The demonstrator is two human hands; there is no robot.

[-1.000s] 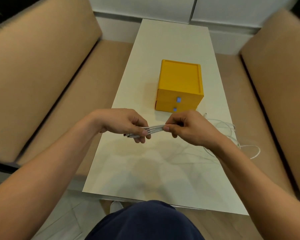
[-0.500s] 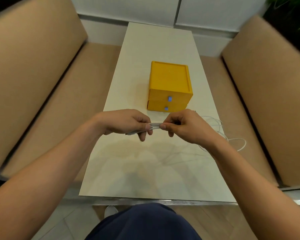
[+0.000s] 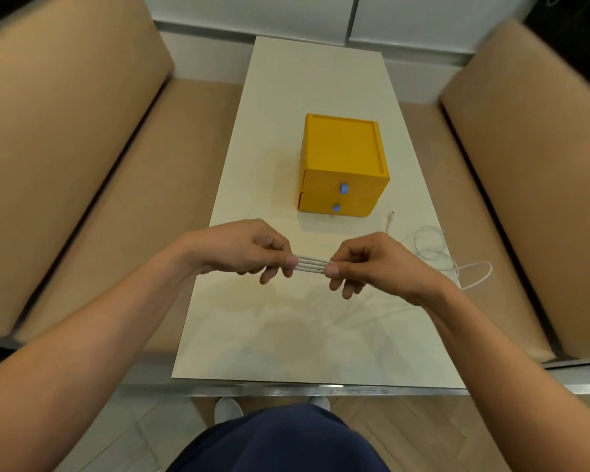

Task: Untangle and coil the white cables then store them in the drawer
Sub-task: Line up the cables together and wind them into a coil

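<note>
A folded bundle of white cable (image 3: 311,265) stretches level between my two hands, above the near half of the table. My left hand (image 3: 242,248) pinches its left end and my right hand (image 3: 372,262) pinches its right end. A second white cable (image 3: 435,248) lies loose and tangled on the table to the right of my right hand, one plug end pointing toward the drawers. The yellow drawer box (image 3: 343,165) with two blue knobs stands beyond my hands; both drawers are shut.
The narrow cream table (image 3: 286,131) runs away from me between two tan sofas (image 3: 65,148). Part of the loose cable hangs over the table's right edge. My knees and shoes show below the near edge.
My hands have drawn slightly apart, so more of the cable bundle shows between them. The view has shifted, and the drawer box now sits further right in the picture.
</note>
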